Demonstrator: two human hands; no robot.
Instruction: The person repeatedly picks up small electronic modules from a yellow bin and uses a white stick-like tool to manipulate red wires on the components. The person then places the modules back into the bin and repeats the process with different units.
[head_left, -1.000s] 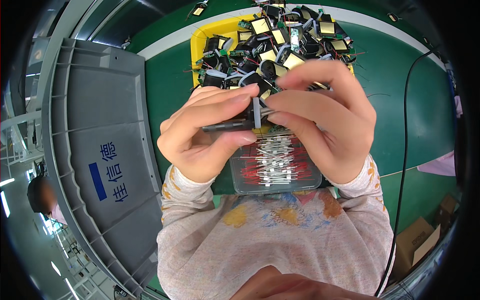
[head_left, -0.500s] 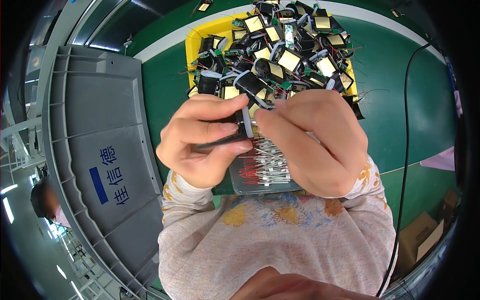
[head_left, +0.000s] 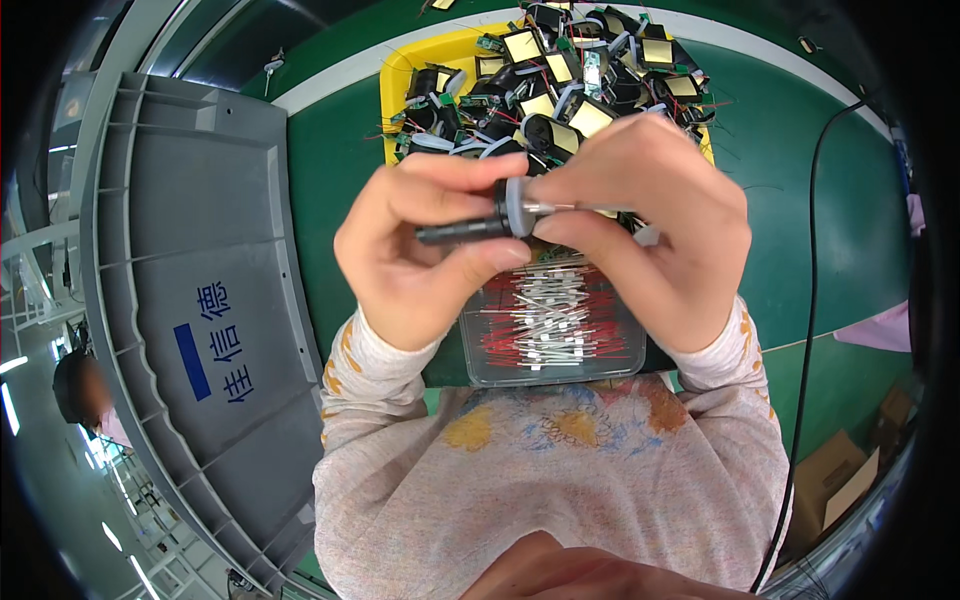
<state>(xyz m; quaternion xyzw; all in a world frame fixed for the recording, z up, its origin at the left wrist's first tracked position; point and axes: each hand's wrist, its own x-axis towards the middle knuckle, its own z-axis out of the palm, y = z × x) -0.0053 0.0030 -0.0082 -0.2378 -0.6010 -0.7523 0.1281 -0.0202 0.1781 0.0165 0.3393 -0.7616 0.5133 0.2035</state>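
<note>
My left hand (head_left: pixel 405 240) is closed around a black plastic housing (head_left: pixel 460 232) with a grey ring (head_left: pixel 517 207) at its right end. The housing lies roughly sideways, its ring facing my right hand (head_left: pixel 660 230). Thumb and fingertips of my right hand pinch a thin, silvery, rod-like piece (head_left: pixel 545 207) that meets the ring; blur hides its exact kind and how deep it sits. Below both hands is a clear plastic tray (head_left: pixel 490 379) of thin white pieces with red wire ends (head_left: pixel 555 320).
A yellow bin (head_left: pixel 397 75) heaped with black housings, circuit boards and wires (head_left: pixel 540 100) stands beyond my hands on the green table (head_left: pixel 760 230). A grey crate (head_left: pixel 200 240) stands to the left. A black cable (head_left: pixel 813 250) runs down the right, near a cardboard box (head_left: pixel 830 475).
Both hands have moved slightly up and away from me with the housing. My right hand has turned and opened out from the ring, showing the silvery piece and more of the tray.
</note>
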